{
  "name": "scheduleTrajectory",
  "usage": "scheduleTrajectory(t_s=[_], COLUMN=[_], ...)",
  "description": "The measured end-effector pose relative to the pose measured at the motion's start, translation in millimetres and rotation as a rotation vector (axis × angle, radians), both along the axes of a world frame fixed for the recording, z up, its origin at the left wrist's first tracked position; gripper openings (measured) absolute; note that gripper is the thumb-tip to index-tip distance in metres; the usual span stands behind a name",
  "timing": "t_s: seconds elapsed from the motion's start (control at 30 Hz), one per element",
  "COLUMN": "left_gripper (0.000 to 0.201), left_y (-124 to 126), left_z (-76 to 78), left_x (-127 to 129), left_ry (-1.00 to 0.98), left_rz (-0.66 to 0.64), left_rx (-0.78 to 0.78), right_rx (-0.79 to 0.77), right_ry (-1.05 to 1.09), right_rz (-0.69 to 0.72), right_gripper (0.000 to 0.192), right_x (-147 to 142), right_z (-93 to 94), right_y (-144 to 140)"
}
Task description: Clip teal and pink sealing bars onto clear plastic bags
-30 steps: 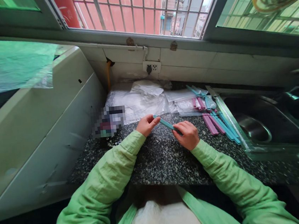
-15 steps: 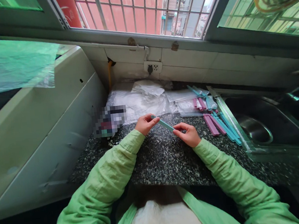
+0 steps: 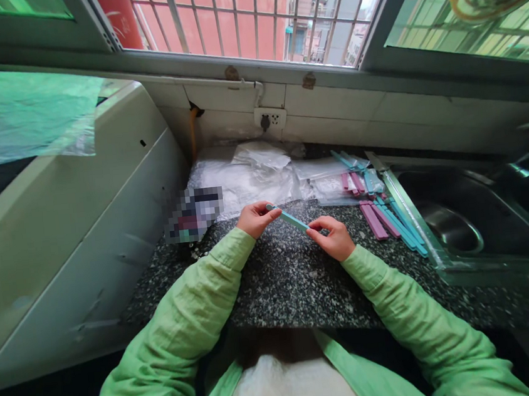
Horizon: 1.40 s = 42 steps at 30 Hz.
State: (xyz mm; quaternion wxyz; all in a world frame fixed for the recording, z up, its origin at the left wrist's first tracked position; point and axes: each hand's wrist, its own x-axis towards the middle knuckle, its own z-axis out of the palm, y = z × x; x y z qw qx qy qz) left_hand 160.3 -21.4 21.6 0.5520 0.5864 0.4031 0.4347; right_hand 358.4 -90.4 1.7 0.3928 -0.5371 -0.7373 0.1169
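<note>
A slim light-blue bag sealing clip (image 3: 294,221) spans the gap between my hands, slanting down to the right above the dark speckled counter. My left hand (image 3: 255,220) is closed, pinching its upper left end between thumb and fingers. At the lower right end, my right hand (image 3: 332,238) grips the clip with fingertips and thumb. Pink clips (image 3: 373,220) and blue clips (image 3: 400,226) lie on the counter to the right of my right hand. More clips in both colours rest on clear plastic bags (image 3: 334,185) behind them.
Crumpled clear plastic (image 3: 243,175) spreads along the back of the counter (image 3: 297,283). A blurred-out item (image 3: 194,215) sits left of my left hand. A metal sink (image 3: 478,213) borders the right, a pale appliance side (image 3: 105,208) the left. The wall socket (image 3: 271,119) holds a plug.
</note>
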Motion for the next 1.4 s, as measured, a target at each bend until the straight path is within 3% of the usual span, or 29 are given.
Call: scheduleTrajectory(t_s=[0.63,1.03,1.2,1.4], left_gripper=[0.036,0.034,0.035,0.035], left_y=[1,8,6,1], left_z=[-0.5,-11.7,-19.2,-21.5], left_x=[0,0,11,40], left_ry=[0.032,0.176,0.319,0.456], left_rz=[0.011,0.139,0.222,0.221], left_rx=[0.016,0.005,0.088,0.181], right_rx=[0.054,0.200,0.230,0.234], right_ry=[-0.031,-0.401,-0.493,-0.549], right_rz=[0.001,-0.008,-0.048,-0.135], right_gripper=[0.013,0.013,0.015,0.017], right_x=[-1,-1,2,27], right_z=[1.0,-0.1,-1.3,0.2], right_y=[-1,-7,-12,-21])
